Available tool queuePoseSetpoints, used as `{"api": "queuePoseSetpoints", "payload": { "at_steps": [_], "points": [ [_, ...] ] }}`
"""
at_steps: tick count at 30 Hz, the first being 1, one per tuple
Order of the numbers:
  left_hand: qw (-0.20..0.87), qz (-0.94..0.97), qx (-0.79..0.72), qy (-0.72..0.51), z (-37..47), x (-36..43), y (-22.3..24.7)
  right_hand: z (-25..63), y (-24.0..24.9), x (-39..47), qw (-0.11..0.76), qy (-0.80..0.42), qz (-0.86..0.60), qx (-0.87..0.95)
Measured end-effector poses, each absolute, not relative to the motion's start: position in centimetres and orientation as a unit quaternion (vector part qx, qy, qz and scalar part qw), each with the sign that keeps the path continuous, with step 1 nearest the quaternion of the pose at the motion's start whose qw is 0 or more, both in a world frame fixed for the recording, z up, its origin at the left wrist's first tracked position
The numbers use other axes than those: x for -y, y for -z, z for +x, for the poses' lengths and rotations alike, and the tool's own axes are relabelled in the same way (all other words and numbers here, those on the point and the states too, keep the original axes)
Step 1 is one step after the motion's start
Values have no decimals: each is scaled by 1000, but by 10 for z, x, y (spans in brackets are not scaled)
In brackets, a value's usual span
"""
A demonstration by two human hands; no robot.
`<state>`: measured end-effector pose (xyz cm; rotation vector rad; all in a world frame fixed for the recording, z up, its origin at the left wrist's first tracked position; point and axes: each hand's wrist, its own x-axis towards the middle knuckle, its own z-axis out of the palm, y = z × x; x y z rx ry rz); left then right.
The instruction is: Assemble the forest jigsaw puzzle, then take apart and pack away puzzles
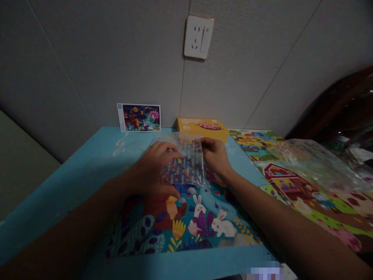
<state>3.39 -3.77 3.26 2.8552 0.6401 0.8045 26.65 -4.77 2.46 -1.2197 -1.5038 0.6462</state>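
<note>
Head view, clear plastic bag (188,167) pinched at its right edge by the right hand (215,155), its left side overlapped by the loosely curved left hand (155,165), any grip there not discernible, bag placed between both hands, rabbit picture (201,223) laid beneath them.

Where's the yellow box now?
In the head view, the yellow box is just right of the middle, by the wall below the white socket, beyond the clear bag and right hand.
</note>
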Motion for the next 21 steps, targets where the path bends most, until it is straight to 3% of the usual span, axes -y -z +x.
{"api": "queuePoseSetpoints", "payload": {
  "at_steps": [2, 5, 9, 13, 16, 21],
  "points": [
    [34, 955, -199, -215, 36, 43, -31, 272, -25, 46, 511, -135, -569, 630],
    [-22, 933, -266, -243, 32, 33, -27, 278, -28, 46, 455, -50, -638, 619],
    [-44, 841, -439, -313, 16, 8, -21, 273, -33, 50, 330, -8, -694, 639],
    [6, 769, -563, -303, 7, -6, -13, 258, -32, 60, 176, -9, -675, 716],
    [43, 757, -582, -295, 9, -8, -7, 246, -30, 67, 104, -19, -639, 762],
    [43, 791, -526, -309, 17, -2, -9, 238, -29, 72, 54, -12, -610, 791]
  ]
}}
